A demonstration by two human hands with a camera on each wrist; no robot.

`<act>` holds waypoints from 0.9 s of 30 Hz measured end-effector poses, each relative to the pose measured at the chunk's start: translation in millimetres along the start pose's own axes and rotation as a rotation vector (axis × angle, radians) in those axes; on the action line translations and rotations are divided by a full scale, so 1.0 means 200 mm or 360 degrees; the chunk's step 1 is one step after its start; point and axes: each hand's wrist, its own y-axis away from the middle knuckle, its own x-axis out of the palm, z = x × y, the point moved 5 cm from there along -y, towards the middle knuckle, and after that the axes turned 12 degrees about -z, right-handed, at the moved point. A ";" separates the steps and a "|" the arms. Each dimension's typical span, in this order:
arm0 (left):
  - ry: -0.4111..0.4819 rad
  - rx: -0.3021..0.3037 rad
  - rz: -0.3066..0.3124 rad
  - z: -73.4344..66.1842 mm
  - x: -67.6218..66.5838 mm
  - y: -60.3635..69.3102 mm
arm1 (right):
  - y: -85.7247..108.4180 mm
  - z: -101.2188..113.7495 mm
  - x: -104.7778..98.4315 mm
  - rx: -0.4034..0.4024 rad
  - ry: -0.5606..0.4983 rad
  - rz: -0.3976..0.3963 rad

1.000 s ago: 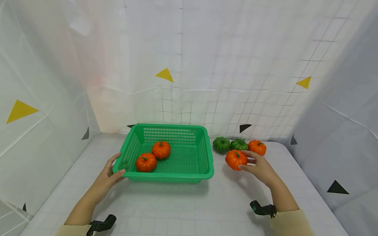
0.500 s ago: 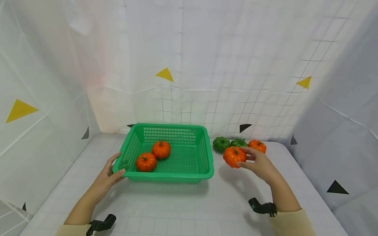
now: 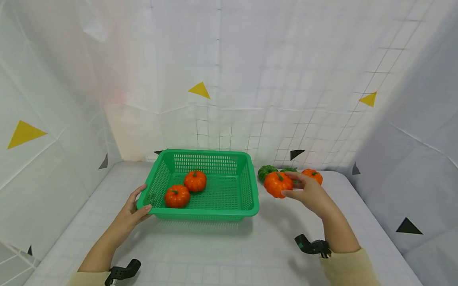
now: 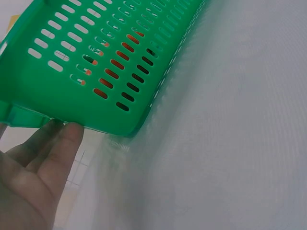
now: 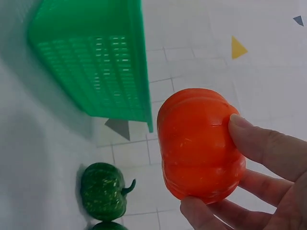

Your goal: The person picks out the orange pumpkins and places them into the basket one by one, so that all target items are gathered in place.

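Observation:
My right hand [image 3: 308, 193] pinches a small orange pumpkin [image 3: 275, 185] between thumb and fingers. It is held above the table, right of a green plastic basket [image 3: 200, 212], and appears orange-red in the right wrist view [image 5: 199, 143]. Two more orange pumpkins, one nearer the front [image 3: 177, 197] and one behind it [image 3: 195, 181], lie in the basket's left half. My left hand [image 3: 128, 216] grips the basket's left rim near the front corner, its thumb over the edge. In the left wrist view, fingers [image 4: 60, 153] reach under the rim.
Behind the held pumpkin, a green pumpkin [image 3: 266, 172], a second green one [image 3: 289, 169], mostly hidden, and an orange one [image 3: 314, 175] stand by the back wall [image 3: 236, 79]. White sheeting walls in the table [image 3: 214, 254] at the back and both sides.
The right hand has raised the orange pumpkin and carried it left, toward the basket. The left hand and the basket have stayed in place.

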 end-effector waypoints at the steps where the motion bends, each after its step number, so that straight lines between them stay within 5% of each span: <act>1: -0.0003 -0.0001 -0.0002 0.00 0.00 0.00 | 0.00 0.02 0.00 -0.0012 -0.0011 -0.0002; 27: 0.0014 -0.0005 0.0000 0.01 0.00 0.00 | -0.12 0.26 0.15 -0.0063 -0.0250 0.0160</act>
